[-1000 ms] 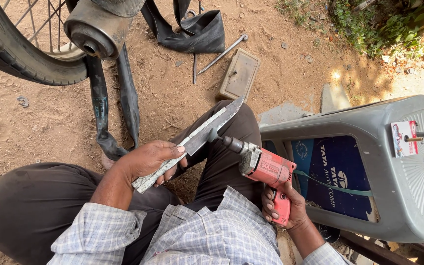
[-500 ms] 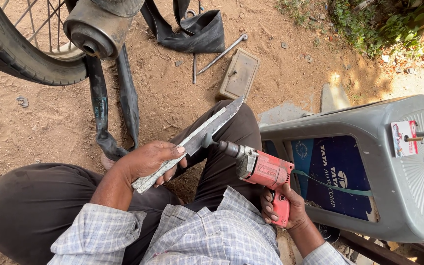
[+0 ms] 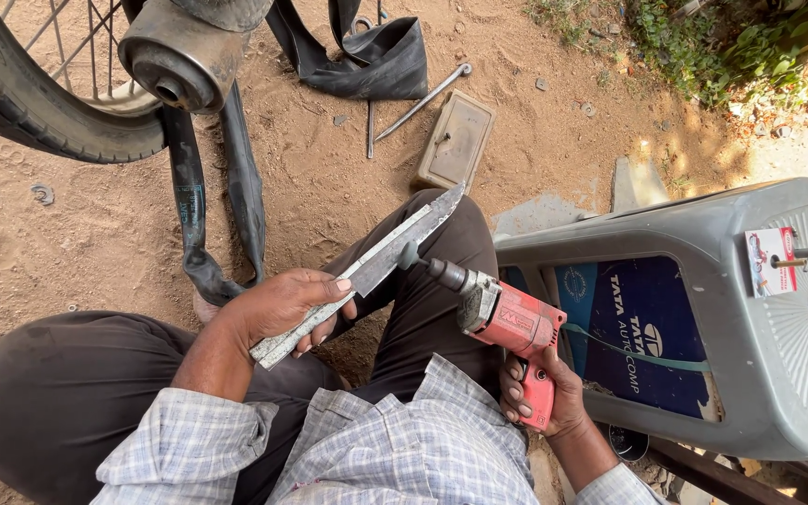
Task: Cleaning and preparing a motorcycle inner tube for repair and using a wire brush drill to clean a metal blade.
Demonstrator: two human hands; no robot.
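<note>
Blade (image 3: 395,248) is gripped at its handle end by the left hand (image 3: 282,304), fingers wrapped tight, and held slanted over the lap. Red drill (image 3: 502,323) is clasped firmly by the right hand (image 3: 544,397), its tip touching the blade's edge. Grey can (image 3: 703,318) lies just beside the drill; tyre (image 3: 39,103) is seen on the dirt ground's top-left corner.

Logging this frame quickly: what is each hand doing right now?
Left hand: closed around the handle of a long metal blade.
Right hand: closed on the grip of a red power tool.
</note>
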